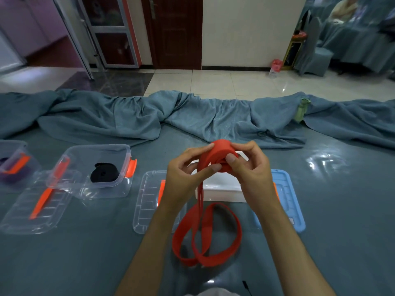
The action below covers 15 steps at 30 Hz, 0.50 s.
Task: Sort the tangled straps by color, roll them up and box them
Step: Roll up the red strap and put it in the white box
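Both hands hold a partly rolled red strap [221,149] above the table. My left hand [188,167] pinches the roll from the left, thumb on top. My right hand [250,165] grips its right side, fingers curled round it. The loose tail of the red strap [205,233] hangs down and lies in loops on the table near me. A rolled black strap [103,173] sits in a clear box [119,184] at the left. A purple strap [8,176] lies in another clear box [15,150] at the far left.
A white box [220,190] stands behind my hands. Clear lids [147,201] [34,210] with orange clips lie flat, and a blue lid [286,197] lies to the right. Bunched teal cloth [192,118] runs along the table's far edge.
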{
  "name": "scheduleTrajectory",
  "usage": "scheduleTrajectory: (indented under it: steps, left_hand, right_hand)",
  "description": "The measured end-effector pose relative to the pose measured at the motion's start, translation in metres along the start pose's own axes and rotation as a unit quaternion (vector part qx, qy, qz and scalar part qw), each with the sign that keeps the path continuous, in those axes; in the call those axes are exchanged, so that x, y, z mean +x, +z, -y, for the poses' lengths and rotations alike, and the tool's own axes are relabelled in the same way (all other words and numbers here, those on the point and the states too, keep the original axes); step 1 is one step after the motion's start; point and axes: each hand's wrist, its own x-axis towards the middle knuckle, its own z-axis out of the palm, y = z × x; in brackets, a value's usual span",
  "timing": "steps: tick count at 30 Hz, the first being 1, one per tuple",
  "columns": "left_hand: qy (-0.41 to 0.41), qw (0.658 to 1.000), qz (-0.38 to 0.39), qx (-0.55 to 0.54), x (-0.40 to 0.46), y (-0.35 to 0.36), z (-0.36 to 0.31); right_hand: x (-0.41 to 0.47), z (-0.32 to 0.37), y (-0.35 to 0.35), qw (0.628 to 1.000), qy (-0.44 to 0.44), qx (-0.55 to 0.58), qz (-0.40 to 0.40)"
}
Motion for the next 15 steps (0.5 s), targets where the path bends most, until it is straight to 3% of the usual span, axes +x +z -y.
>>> scheduleTrajectory:
  steps: [5, 9, 15]
  left_hand:
    - [0.005, 0.996, -0.082, -0.037, 0.002, 0.005, 0.000]
    - [0.019, 0.998, -0.064, -0.008, 0.004, 0.005, -0.005]
    - [0.008, 0.999, -0.048, 0.019, 0.008, -0.003, -0.014]
  right_hand:
    - [0.005, 0.005, -0.008, 0.999, -0.003, -0.042, 0.019]
    - [0.007, 0.004, -0.009, 0.999, -0.032, -0.018, 0.011]
    - [0.011, 0.009, -0.011, 0.998, 0.000, -0.035, 0.050]
